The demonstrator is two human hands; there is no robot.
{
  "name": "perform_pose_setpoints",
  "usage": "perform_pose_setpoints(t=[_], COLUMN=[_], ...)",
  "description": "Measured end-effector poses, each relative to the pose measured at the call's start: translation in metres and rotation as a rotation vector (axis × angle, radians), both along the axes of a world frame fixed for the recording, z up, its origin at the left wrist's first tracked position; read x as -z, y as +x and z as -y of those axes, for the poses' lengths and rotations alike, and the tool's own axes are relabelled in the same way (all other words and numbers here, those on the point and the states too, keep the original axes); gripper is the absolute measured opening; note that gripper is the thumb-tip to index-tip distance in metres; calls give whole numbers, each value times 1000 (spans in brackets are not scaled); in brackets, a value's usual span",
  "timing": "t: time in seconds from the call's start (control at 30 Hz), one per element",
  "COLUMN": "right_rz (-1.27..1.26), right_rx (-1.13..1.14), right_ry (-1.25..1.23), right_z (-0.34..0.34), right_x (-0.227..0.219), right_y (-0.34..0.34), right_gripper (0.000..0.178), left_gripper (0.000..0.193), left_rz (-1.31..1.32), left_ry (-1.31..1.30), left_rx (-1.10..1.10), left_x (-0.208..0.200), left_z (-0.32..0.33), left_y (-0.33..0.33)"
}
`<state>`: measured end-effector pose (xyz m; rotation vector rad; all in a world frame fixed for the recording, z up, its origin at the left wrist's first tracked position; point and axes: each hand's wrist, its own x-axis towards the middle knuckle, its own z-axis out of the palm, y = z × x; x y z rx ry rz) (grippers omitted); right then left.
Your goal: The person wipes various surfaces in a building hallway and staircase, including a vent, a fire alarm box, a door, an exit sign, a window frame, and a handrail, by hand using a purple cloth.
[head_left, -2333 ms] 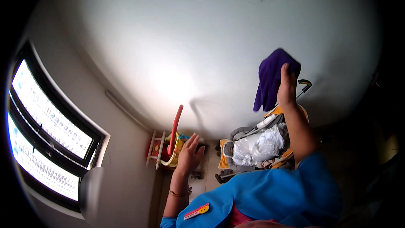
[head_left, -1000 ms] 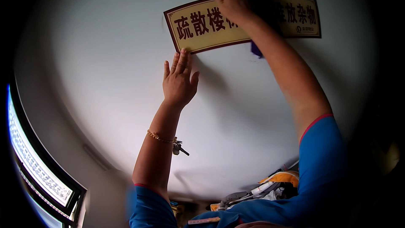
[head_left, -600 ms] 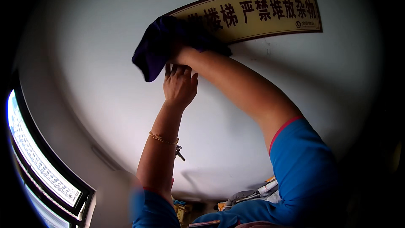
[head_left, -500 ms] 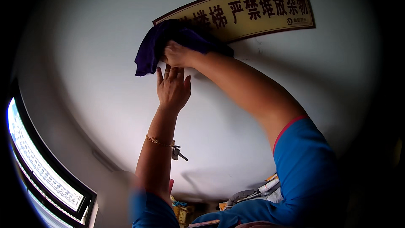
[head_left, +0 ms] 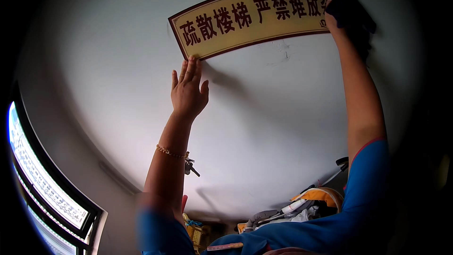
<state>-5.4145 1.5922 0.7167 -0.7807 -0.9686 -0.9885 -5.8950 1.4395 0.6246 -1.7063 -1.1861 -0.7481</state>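
A long cream sign [head_left: 255,17] with a dark red border hangs high on the white wall. My right hand [head_left: 332,16] is at the sign's right end, closed on a dark purple cloth [head_left: 353,16] that covers that end and hangs down past it. My left hand [head_left: 188,87] lies flat with fingers stretched, its fingertips touching the lower left corner of the sign. A beaded bracelet [head_left: 170,151] with keys [head_left: 190,167] circles my left forearm.
A dark-framed window [head_left: 54,193] stands at the lower left. Below, near my body, are a yellow basket-like thing [head_left: 196,233], an orange item [head_left: 325,195] and a pile of grey and white things [head_left: 288,215]. A dark-ended rod [head_left: 340,166] leans by my right arm.
My right hand has swept the purple cloth from the sign's left end across to its right end, uncovering the left part. The left hand has moved up slightly to the sign's lower corner.
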Motion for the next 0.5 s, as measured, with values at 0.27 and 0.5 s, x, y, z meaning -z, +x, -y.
perform_pose_setpoints(t=[0.27,0.5], right_rz=[96,724], right_rx=[-352,-161], right_ry=[-99,-165], right_z=[42,172], right_x=[28,50], right_y=[-224,-434], right_gripper=[51,30], left_gripper=[66,52], left_rz=[31,45], left_ry=[-91,-210], left_rx=[-31,-97], left_x=[5,27], left_z=[22,91], left_y=[-25,-81])
